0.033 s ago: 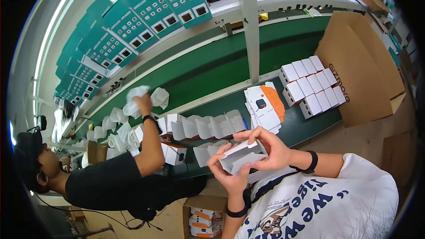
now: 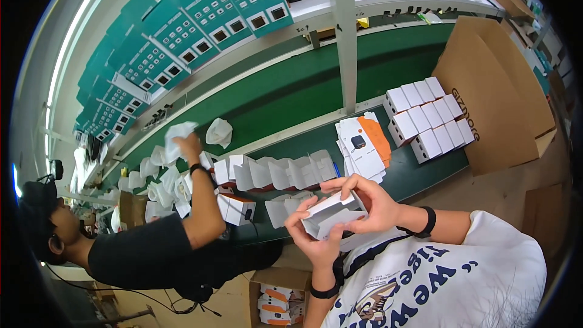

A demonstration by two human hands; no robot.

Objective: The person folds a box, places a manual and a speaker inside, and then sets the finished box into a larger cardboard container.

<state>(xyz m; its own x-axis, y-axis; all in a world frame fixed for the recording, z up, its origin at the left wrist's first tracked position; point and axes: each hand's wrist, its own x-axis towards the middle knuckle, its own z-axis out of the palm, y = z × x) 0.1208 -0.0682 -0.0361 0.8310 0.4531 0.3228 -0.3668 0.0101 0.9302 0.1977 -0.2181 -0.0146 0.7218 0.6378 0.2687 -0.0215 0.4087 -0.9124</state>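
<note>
Both my hands hold a small white carton [image 2: 325, 222] with its top open and flaps raised. My left hand [image 2: 314, 244] wraps the carton's left end, fingers bent around it. My right hand [image 2: 373, 206] grips the opposite end, thumb at the front flap and fingers over the far edge. The carton's inside shows pale grey, and no contents can be made out. Just beyond my left hand, other open cartons [image 2: 282, 173] stand in a row on the green bench. A stack of flat white and orange carton blanks [image 2: 358, 146] lies beyond my right hand.
White closed boxes [image 2: 425, 112] stand grouped beside a big brown cardboard box [image 2: 498, 97]. At left, a co-worker's hand [image 2: 189, 146] holds a white wrapped bundle [image 2: 177, 136]. Teal boxes [image 2: 200, 18] line the shelf above. A metal post [image 2: 345, 54] rises behind the bench.
The co-worker's hand has shifted slightly left and down with the white wrapped bundle. My hands and the carton have not visibly moved.
</note>
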